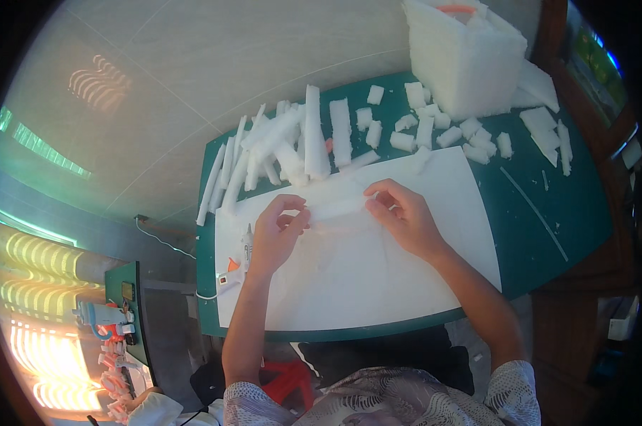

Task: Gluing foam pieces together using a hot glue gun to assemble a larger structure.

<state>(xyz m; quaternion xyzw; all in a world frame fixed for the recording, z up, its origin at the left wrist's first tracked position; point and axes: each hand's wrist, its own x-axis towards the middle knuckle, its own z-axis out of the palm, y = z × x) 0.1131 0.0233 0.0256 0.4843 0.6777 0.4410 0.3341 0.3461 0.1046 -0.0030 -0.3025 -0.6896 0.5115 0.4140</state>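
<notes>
Head view: left hand (277, 231) and right hand (405, 215) hold one white foam strip (337, 208) between them, fingers pinched shut on either end, just above a white sheet (378, 273) on the green surface (548, 220). Loose foam strips (292, 145) and chunks (434, 128) lie beyond; a glue gun (237, 263) rests by the left wrist.

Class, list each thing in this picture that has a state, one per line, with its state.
Left hand: pinching the white foam strip.
Right hand: pinching its other end.
White foam strip: held flat on the white sheet.
Glue gun: lying untouched.
Large white foam block: upright.
</notes>
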